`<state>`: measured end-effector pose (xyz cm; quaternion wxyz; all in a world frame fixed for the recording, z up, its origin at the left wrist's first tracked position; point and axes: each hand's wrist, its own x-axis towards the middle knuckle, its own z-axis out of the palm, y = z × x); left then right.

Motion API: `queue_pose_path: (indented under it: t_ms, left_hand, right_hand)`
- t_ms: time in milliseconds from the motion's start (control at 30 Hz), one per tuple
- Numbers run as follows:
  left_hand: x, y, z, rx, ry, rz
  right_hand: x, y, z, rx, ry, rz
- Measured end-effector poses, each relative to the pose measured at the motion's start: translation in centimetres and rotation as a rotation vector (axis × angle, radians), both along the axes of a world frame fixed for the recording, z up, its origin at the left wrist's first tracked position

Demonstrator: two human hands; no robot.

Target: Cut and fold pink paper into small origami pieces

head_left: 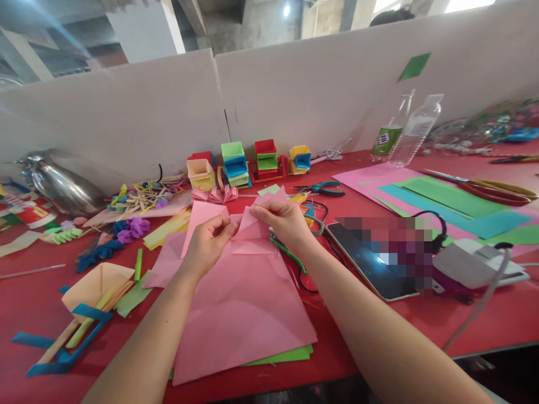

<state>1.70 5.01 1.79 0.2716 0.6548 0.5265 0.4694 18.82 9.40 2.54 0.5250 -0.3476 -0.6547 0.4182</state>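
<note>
Over the far part of the large pink sheet [248, 314], I hold a folded pink paper [252, 246] between two hands. On my right hand [284, 221], thumb and forefinger are clamped on its upper part. On my left hand [210, 238], thumb and forefinger are pressed together at its left edge; how much paper sits between them I cannot tell.

Containers, placed by the large pink sheet. Beyond it, small paper boxes stand in groups before the white partition [295, 90]: a light green box [232, 149] above a blue box [234, 167], a red box [264, 147] above a green one, a yellow-and-blue stack [300, 159] to their right, and a peach box [200, 168] to their left. Their insides are too small to judge. Beyond the sheet to the right stand a bottle with a green label [386, 141] and a clear bottle [416, 134]; I cannot tell whether either holds liquid. Beyond the sheet to the left is a metal jug [67, 185], its walls opaque and its contents hidden. Left of the sheet lies a peach paper piece [95, 283] with blue strips beside it.
</note>
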Motion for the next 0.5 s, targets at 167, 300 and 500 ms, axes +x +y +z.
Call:
queue_pose_path:
  t_ms: [167,300,500]
  left_hand:
    - [0.41,-0.26,-0.09,0.15,0.142,0.054]
    - [0.62,-0.4,-0.31,0.179,0.141,0.043]
    - [0.7,-0.29,-0.49,0.19,0.025,-0.003]
  right_hand:
    - [-0.27,0.1,-0.27,-0.038,0.048,-0.011]
    - [-0.37,0.19,-0.44,-0.031,0.071,-0.017]
    - [-0.34,0.07,-0.33,0.064,-0.015,-0.019]
